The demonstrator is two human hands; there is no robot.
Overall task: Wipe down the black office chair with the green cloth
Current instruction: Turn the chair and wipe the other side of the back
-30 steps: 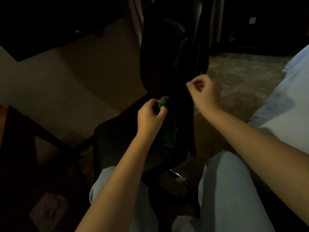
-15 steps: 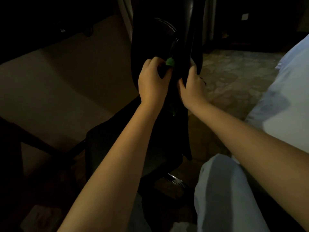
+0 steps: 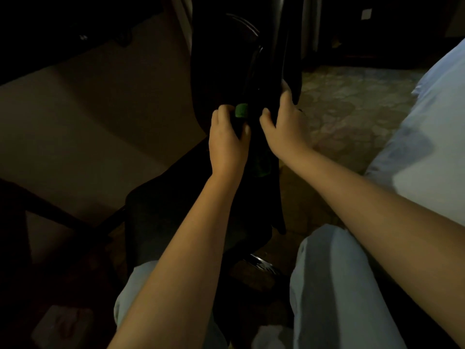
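Observation:
The black office chair (image 3: 224, 71) stands in front of me in dim light, its backrest upright and its seat (image 3: 161, 212) below my arms. My left hand (image 3: 227, 142) grips the green cloth (image 3: 241, 110) against the backrest; a small bunch of cloth shows above my fingers and a darker fold hangs below the hand. My right hand (image 3: 284, 127) holds the right edge of the backrest, fingers curled round it and thumb on the front.
A bed with pale sheets (image 3: 432, 127) fills the right side. Patterned floor (image 3: 352, 107) lies behind the chair. A dark wooden frame (image 3: 50, 212) crosses the lower left. My knees in light trousers (image 3: 334, 285) are close under the chair.
My left hand rose with the cloth from the lower backrest and then came a little down. My right hand moved in from free air and took hold of the backrest's edge.

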